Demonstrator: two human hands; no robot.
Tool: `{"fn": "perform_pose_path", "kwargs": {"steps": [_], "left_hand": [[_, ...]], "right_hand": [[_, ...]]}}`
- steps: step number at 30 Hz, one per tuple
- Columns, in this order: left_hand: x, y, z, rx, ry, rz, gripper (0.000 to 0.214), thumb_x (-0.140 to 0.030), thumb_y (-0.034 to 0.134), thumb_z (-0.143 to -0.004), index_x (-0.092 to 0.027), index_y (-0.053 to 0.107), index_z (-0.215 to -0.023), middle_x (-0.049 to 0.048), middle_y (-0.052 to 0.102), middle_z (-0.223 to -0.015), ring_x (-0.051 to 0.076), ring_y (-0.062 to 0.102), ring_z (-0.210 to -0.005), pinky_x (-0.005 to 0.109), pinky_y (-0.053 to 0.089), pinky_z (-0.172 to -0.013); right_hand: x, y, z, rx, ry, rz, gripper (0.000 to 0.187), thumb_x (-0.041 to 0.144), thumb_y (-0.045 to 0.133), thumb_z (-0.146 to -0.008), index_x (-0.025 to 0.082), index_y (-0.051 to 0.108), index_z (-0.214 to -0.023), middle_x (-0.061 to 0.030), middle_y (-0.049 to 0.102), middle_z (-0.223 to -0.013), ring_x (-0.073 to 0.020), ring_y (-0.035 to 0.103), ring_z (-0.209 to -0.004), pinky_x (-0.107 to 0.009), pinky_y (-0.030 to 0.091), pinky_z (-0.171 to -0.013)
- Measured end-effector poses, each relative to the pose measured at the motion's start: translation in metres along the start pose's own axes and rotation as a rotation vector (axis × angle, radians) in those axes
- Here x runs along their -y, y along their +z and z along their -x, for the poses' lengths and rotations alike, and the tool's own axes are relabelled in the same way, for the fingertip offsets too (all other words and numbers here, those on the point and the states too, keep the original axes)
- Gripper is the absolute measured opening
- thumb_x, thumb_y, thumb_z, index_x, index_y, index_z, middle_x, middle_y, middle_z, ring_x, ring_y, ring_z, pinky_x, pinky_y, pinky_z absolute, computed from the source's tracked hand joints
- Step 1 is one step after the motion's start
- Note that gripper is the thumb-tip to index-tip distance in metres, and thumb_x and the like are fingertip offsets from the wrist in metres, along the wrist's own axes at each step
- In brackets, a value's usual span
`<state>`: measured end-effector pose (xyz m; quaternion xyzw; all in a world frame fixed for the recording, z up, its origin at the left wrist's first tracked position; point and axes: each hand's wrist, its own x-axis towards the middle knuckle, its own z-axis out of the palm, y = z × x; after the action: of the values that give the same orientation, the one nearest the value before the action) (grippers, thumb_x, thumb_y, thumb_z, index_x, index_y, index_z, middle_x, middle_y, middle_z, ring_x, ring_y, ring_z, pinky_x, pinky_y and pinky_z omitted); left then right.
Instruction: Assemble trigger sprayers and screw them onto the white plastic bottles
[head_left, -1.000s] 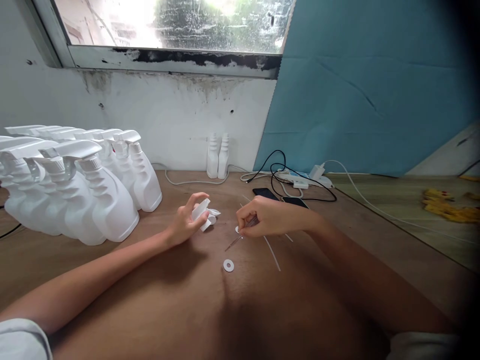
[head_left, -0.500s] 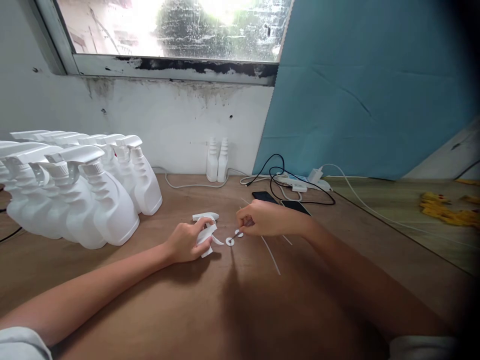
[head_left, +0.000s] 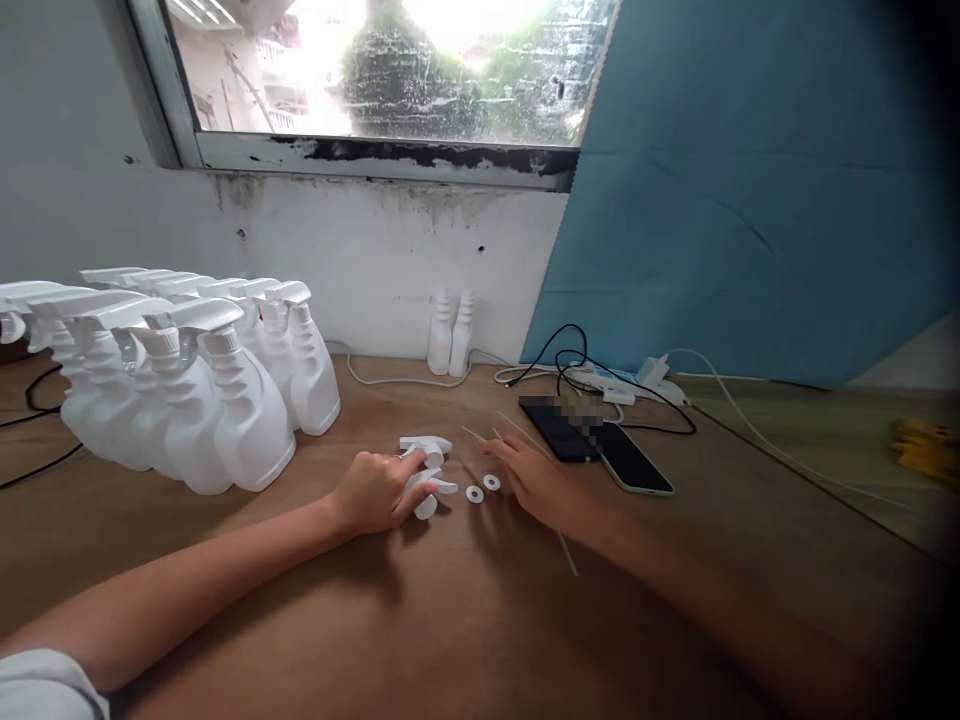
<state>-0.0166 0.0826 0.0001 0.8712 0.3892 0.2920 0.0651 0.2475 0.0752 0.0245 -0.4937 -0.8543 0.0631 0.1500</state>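
My left hand rests on the brown table, fingers curled round a white spray trigger head; a second trigger head lies just behind it. Two small white ring washers lie on the wood between my hands. My right hand lies flat with fingers stretched out, just right of the washers, over thin white dip tubes. I see no tool in it.
Several white spray bottles stand in rows at the left. Two small capless bottles stand against the wall. Two phones, a power strip and cables lie at the right. Yellow items sit far right.
My right hand let go of the thin pick and a washer and flattened on the table. The second washer now lies beside the first. My left hand lowered the trigger head to the table.
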Motion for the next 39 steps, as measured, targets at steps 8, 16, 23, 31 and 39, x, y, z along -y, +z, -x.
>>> {"fn": "perform_pose_path", "kwargs": {"steps": [8, 16, 23, 31, 39], "left_hand": [[0.006, -0.056, 0.035, -0.144, 0.001, -0.471, 0.028, -0.04, 0.05, -0.09, -0.02, 0.064, -0.104, 0.0048, 0.068, -0.07, 0.018, 0.061, -0.059, 0.024, 0.03, -0.051], [0.027, -0.115, 0.057, -0.663, -0.337, -0.915, 0.019, -0.035, 0.055, -0.085, -0.02, 0.065, -0.09, 0.0, 0.07, -0.091, 0.014, 0.056, -0.062, 0.023, 0.029, -0.05], [0.021, -0.125, 0.051, -0.711, -0.531, -0.891, 0.025, -0.041, 0.056, -0.084, -0.023, 0.067, -0.098, 0.0037, 0.057, -0.12, 0.016, 0.059, -0.078, 0.023, 0.027, -0.05], [0.032, -0.123, 0.053, -0.721, -0.505, -0.839, 0.022, -0.038, 0.053, -0.084, -0.025, 0.063, -0.099, 0.0042, 0.058, -0.125, 0.023, 0.063, -0.091, 0.026, 0.035, -0.051], [0.054, -0.122, 0.056, -0.765, -0.411, -0.921, 0.02, -0.044, 0.048, -0.082, -0.024, 0.05, -0.088, 0.0056, 0.068, -0.092, 0.029, 0.062, -0.092, 0.032, 0.046, -0.06]], "right_hand": [[-0.023, 0.012, 0.017, -0.037, 0.026, -0.081, 0.027, 0.02, 0.038, -0.092, 0.019, 0.056, -0.111, -0.011, 0.058, -0.112, -0.0221, 0.057, -0.105, -0.038, 0.047, -0.095], [-0.03, 0.011, 0.017, -0.01, 0.028, 0.076, 0.028, 0.022, 0.038, -0.093, 0.02, 0.062, -0.106, -0.01, 0.059, -0.101, -0.0209, 0.059, -0.092, -0.035, 0.049, -0.083], [-0.03, 0.015, 0.02, -0.035, 0.009, 0.126, 0.031, 0.024, 0.038, -0.094, 0.022, 0.062, -0.113, -0.01, 0.059, -0.103, -0.0205, 0.06, -0.09, -0.034, 0.05, -0.081], [-0.035, 0.021, 0.02, -0.063, -0.074, 0.133, 0.034, 0.023, 0.036, -0.095, 0.022, 0.061, -0.119, -0.0103, 0.057, -0.12, -0.022, 0.061, -0.1, -0.037, 0.051, -0.085], [-0.044, 0.026, 0.018, -0.099, -0.073, 0.143, 0.033, 0.023, 0.035, -0.095, 0.021, 0.059, -0.117, -0.0093, 0.059, -0.122, -0.0225, 0.061, -0.106, -0.039, 0.051, -0.092]]}}
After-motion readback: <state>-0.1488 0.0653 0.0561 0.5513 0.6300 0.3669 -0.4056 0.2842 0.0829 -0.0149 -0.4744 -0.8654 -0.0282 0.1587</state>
